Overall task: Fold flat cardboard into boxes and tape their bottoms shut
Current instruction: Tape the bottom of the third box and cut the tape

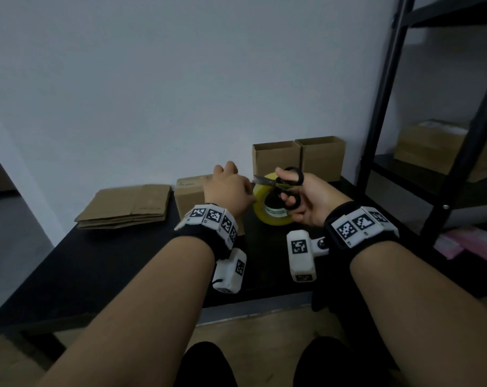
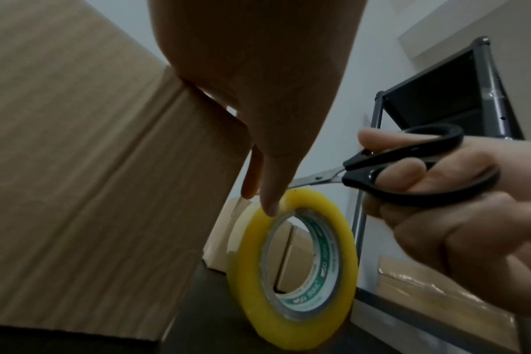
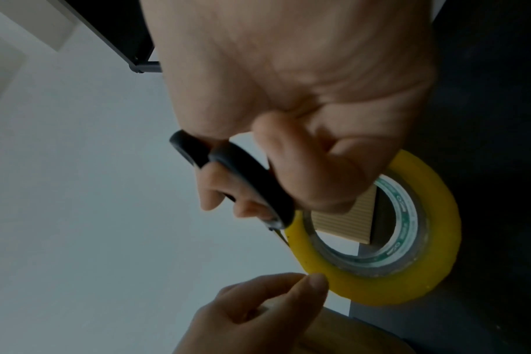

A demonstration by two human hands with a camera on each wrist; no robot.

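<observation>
A yellow tape roll (image 1: pixel 273 216) stands on edge on the black table (image 1: pixel 111 263), right of a folded cardboard box (image 1: pixel 188 198). My left hand (image 1: pixel 248 191) lies over the box's right end. Its thumb and forefinger pinch the tape strip (image 2: pixel 243 208) where it leaves the roll (image 2: pixel 291 263); the same pinch shows in the right wrist view beside the roll (image 3: pixel 379 282). My right hand (image 1: pixel 292 196) grips black-handled scissors (image 1: pixel 288 188), fingers through both loops. The blades (image 2: pixel 315 179) point left over the top of the roll, towards my left fingers (image 2: pixel 270 203).
Two upright open boxes (image 1: pixel 298 157) stand against the wall behind the roll. A stack of flat cardboard (image 1: pixel 125 205) lies at the table's left rear. A black metal shelf (image 1: pixel 390 107) holding more boxes rises close on the right.
</observation>
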